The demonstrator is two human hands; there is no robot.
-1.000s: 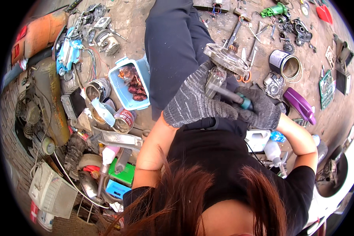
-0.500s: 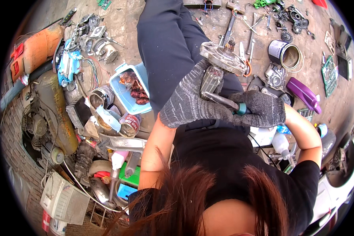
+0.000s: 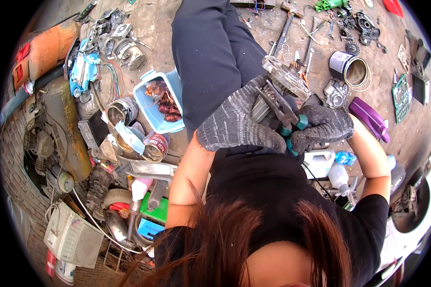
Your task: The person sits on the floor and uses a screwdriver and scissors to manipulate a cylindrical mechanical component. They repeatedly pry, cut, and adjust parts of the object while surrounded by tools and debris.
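Head view, left hand (image 3: 239,117) clasping metal part (image 3: 286,76), right hand (image 3: 323,126) gripping pliers (image 3: 281,109) (overlapping it), tub (image 3: 176,91) nearby

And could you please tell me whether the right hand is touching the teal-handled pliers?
Touching: the head view shows the gloved right hand on the pliers, with their teal handles running into its grip.

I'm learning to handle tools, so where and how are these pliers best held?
Probably take the pliers by the teal handles, coming from the person's right, where the right hand's grip is. The handles spread toward that side, while the jaws point up and left, toward the left hand's grip on a metal part.
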